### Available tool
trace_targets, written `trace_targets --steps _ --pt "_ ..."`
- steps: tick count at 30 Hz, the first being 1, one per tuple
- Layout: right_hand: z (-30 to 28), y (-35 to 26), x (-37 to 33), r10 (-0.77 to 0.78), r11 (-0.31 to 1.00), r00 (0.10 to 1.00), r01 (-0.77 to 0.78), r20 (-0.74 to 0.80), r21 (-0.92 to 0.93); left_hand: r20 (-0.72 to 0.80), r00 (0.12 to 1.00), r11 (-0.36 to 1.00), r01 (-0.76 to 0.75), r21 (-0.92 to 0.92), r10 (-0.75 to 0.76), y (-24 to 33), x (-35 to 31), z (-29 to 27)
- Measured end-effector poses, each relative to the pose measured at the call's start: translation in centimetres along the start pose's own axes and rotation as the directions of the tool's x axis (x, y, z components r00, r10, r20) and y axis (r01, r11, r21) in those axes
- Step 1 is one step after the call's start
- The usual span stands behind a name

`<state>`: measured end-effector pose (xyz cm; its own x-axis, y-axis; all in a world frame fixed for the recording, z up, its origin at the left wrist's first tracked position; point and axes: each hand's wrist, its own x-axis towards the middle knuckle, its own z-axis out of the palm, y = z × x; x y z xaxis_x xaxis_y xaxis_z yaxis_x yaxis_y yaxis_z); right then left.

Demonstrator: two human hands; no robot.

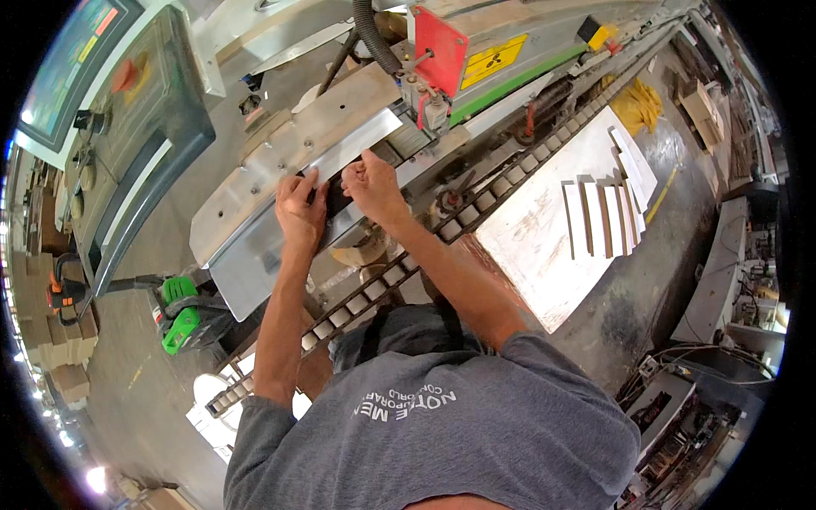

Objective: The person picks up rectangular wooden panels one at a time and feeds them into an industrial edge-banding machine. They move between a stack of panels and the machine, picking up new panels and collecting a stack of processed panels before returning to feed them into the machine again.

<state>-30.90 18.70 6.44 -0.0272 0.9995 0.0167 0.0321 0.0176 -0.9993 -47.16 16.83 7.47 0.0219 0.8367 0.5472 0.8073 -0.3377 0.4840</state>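
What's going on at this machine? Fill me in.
A person in a grey T-shirt leans over the machine, both bare hands close together by a shiny sheet-metal plate. The left hand has bent fingers; the right hand is curled nearly into a fist. Whether either holds something small can't be told. A roller track runs beneath the forearms, and white strips lie on a white board to the right.
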Motion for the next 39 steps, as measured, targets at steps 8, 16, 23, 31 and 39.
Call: trace_targets --steps 8,16,23,31,39 --pt "-5.6 -0.4 2.2 -0.077 0.924 0.985 0.011 -0.157 -0.383 0.05 0.997 0.999 -0.051 0.014 0.05 3.5 3.4 5.5" --pt "-11.0 -2.9 -8.1 -0.203 0.966 0.978 0.193 -0.047 -0.17 0.046 0.998 0.949 0.059 -0.311 -0.047 5.5 6.1 12.6" --pt "-28.1 5.1 -13.5 -0.162 0.617 0.843 -0.319 -0.513 -0.719 0.15 0.988 0.941 0.081 -0.33 -0.032 5.8 6.5 10.7" --pt "-36.2 11.7 -15.5 -0.099 0.044 0.794 -0.599 -0.6 -0.8 0.095 0.994 0.964 0.082 -0.254 -0.059 5.4 2.0 5.9" --pt "-35.0 7.6 -16.4 0.242 0.38 0.78 -0.623 -0.577 -0.683 0.207 0.959 0.925 0.251 -0.285 -0.196 8.0 -3.5 3.1"
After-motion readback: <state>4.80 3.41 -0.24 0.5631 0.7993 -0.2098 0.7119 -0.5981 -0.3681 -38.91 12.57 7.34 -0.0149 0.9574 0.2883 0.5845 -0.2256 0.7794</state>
